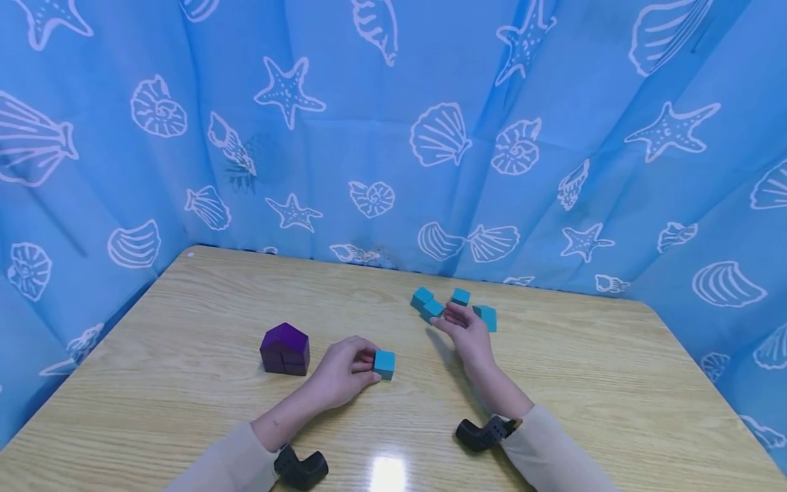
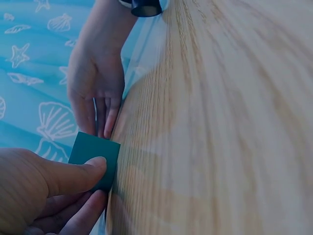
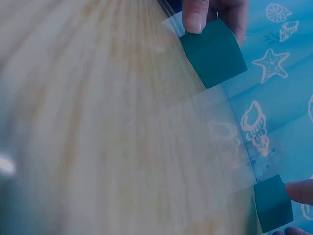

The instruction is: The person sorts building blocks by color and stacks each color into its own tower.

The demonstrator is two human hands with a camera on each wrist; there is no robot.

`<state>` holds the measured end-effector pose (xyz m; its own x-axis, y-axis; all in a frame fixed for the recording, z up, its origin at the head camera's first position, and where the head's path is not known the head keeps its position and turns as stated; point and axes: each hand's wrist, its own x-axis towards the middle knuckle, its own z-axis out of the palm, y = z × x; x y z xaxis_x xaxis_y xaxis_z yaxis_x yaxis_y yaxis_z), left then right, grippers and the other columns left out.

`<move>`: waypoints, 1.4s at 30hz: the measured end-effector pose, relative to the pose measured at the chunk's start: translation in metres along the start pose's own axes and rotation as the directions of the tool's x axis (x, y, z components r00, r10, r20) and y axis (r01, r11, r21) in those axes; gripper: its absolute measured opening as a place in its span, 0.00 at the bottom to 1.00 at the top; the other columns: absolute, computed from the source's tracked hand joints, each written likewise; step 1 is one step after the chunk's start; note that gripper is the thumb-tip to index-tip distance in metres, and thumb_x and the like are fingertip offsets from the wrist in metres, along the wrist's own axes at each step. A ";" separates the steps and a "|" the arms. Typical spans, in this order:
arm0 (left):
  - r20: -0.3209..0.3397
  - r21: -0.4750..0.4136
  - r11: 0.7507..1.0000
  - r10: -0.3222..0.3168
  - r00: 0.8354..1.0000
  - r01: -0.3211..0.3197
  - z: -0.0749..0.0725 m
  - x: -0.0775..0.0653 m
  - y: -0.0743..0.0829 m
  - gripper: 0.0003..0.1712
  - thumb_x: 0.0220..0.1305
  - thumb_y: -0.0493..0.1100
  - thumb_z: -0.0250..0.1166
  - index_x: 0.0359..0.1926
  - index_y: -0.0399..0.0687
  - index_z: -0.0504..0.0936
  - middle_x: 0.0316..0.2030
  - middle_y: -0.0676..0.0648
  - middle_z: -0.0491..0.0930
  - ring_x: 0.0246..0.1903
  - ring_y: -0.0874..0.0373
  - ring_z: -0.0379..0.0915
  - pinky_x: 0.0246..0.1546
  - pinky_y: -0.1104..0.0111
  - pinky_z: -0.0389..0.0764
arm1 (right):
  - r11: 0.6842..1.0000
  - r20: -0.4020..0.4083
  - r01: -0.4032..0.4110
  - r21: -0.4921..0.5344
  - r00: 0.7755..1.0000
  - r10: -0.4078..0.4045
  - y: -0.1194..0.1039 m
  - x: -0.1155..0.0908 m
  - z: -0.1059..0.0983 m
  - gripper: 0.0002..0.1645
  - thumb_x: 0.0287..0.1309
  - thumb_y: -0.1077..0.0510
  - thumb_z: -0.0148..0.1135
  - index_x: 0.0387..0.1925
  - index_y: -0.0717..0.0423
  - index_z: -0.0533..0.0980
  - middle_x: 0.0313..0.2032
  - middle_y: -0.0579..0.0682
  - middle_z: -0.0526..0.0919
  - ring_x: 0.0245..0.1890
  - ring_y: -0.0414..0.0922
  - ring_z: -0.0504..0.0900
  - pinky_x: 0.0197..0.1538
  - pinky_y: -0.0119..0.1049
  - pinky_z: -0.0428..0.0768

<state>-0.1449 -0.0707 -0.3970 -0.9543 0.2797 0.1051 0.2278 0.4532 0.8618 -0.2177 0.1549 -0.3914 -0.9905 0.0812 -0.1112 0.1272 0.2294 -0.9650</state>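
Note:
My left hand pinches a blue cube between thumb and fingers, low over the table. In the left wrist view the thumb lies across a face of this cube. My right hand reaches to a small group of blue blocks at the back. Its thumb is at the edge of the near cube, fingers loosely extended; firm contact cannot be made out. Close by are another cube, one behind the fingers, and a partly covered blue block.
A purple house-like stack of blocks stands left of my left hand. The wooden table ends at a blue curtain with shell and starfish prints. Dark wrist devices sit at both cuffs.

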 end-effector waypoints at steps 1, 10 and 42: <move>-0.001 0.000 1.000 0.004 1.000 -0.004 0.000 0.000 0.000 0.17 0.56 0.29 0.67 0.47 0.32 0.77 0.41 0.42 0.77 0.44 0.49 0.78 0.44 0.68 0.84 | 1.000 0.006 0.004 -0.003 1.000 -0.004 0.000 0.000 0.000 0.35 0.57 0.59 0.66 0.65 0.61 0.66 0.62 0.61 0.71 0.62 0.55 0.70 0.66 0.46 0.72; 0.007 -0.008 1.000 0.018 1.000 -0.018 0.001 0.000 -0.001 0.17 0.55 0.28 0.67 0.47 0.31 0.77 0.41 0.41 0.77 0.45 0.48 0.78 0.45 0.69 0.84 | 1.000 0.020 0.016 -0.021 1.000 -0.016 0.002 0.002 0.003 0.36 0.57 0.59 0.66 0.66 0.60 0.66 0.63 0.62 0.69 0.63 0.56 0.68 0.65 0.49 0.73; 0.003 -0.024 1.000 0.009 1.000 -0.009 0.000 0.001 -0.002 0.17 0.55 0.27 0.67 0.47 0.31 0.77 0.41 0.41 0.77 0.46 0.47 0.78 0.45 0.69 0.84 | 0.996 0.000 0.004 -0.085 1.000 -0.004 0.000 0.002 0.008 0.28 0.59 0.61 0.64 0.61 0.60 0.71 0.57 0.61 0.74 0.57 0.53 0.73 0.57 0.42 0.78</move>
<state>-0.1468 -0.0716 -0.3985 -0.9516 0.2864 0.1116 0.2319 0.4306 0.8723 -0.2203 0.1476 -0.3939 -0.9910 0.0800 -0.1071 0.1269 0.3115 -0.9417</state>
